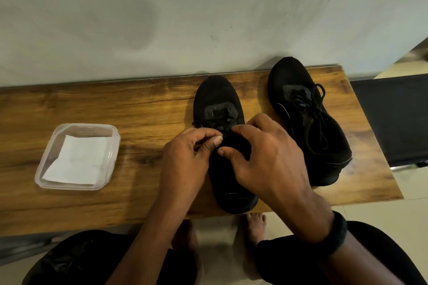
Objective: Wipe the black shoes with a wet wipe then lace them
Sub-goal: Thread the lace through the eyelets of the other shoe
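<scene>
Two black shoes sit on the wooden desk (115,111), toes pointing at the wall. The first shoe (217,97) is in the middle, near the front edge. The second shoe (301,122) is to its right, a bit apart, with its lace tied in a loose bow. Both hands are over the first shoe. The left hand (185,157) has its fingers bent, pinching the lace (208,122) with the thumb. The right hand (266,157) bends its fingers over the shoe's opening; I cannot tell if they hold the lace. On the left of the desk, a white wipe (74,159) lies in a clear plastic box (76,188).
</scene>
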